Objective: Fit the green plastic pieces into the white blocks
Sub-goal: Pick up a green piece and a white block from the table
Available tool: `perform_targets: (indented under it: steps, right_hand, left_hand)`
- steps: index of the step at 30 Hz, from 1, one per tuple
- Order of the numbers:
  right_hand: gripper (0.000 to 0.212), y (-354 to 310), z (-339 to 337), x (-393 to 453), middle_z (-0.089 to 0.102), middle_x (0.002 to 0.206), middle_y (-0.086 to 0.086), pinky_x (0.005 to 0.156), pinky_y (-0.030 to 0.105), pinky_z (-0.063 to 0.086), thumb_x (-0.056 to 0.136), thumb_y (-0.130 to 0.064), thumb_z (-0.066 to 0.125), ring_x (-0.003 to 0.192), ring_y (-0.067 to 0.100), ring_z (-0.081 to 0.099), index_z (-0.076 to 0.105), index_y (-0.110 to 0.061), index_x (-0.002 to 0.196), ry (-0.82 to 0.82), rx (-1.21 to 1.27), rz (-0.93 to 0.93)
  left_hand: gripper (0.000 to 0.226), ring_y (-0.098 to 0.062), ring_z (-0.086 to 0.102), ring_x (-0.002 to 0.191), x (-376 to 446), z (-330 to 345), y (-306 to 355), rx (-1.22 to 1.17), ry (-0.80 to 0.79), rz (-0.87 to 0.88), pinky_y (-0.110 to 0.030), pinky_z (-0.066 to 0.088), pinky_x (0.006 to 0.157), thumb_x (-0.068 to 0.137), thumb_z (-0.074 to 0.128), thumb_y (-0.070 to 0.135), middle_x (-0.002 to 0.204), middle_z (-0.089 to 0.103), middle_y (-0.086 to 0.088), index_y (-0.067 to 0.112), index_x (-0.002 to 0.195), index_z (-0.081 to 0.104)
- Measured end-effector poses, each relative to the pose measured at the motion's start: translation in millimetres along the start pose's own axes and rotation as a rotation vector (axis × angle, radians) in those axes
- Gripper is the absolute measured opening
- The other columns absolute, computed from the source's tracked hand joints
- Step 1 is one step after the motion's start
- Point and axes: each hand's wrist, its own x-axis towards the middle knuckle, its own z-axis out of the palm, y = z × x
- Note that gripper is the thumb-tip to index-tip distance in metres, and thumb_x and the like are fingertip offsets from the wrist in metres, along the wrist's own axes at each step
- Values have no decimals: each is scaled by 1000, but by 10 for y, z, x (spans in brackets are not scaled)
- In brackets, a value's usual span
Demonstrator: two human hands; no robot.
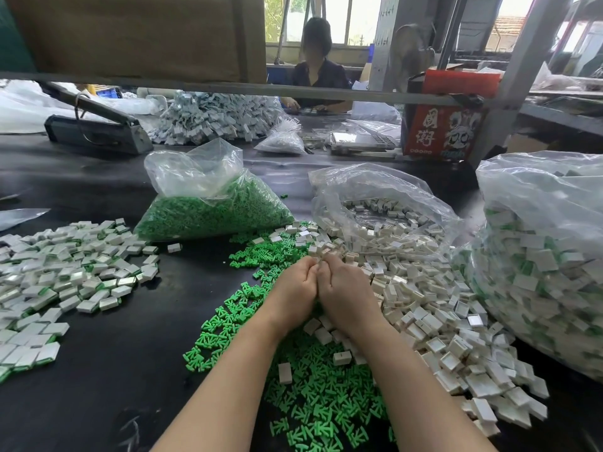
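Green pieces [306, 396], flat, forked, loosely heaped

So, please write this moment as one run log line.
left hand: closed, at right hand | right hand: closed | held piece: hidden | loose green pieces: below

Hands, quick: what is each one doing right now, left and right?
Left hand: fingers curled, pressed against the right; what it holds is hidden.
Right hand: fingers curled at a small white block; the grip itself cannot be told.
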Motion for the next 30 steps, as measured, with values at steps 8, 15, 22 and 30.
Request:
perform_targets:
  steps: [8, 15, 22, 30]
  right_hand:
    - [24, 47, 24, 16, 53, 70, -5, 55, 26, 33, 102, -23, 38, 65, 13, 51, 55, -18, 86, -6, 16, 26]
    - [26, 39, 6, 10, 62, 75, 2, 62, 33, 45, 102, -22, 39, 68, 19, 58, 61, -13, 94, 3, 15, -4]
    - [23, 33, -10, 6, 65, 76, -4, 55, 14, 39, 99, -17, 44, 63, 6, 56, 66, -15, 104, 17, 101, -5]
    - [23, 56, -67, 22, 71, 91, 0, 49, 11, 40, 100, -11, 47, 54, -6, 56, 64, -17, 114, 89, 331, 82]
  left_hand:
    - [26, -20, 63, 97, -35, 38, -8, 153, 17, 12, -44, 48, 92, 105, 38, 27, 104, 68, -2, 16, 111, 61]
    - [22, -17, 64, 91, -55, 27, 5, 100, 18, 13, -43, 50, 87, 104, 39, 26, 95, 68, 1, 21, 100, 60]
    - [28, 3, 56, 66, -76, -8, 23, -94, 51, 18, -20, 45, 65, 103, 44, 15, 73, 61, 11, 27, 82, 58]
    - [23, -7, 47, 57, -45, -27, 95, -157, 66, 84, -26, 40, 54, 103, 47, 13, 67, 60, 3, 21, 86, 62]
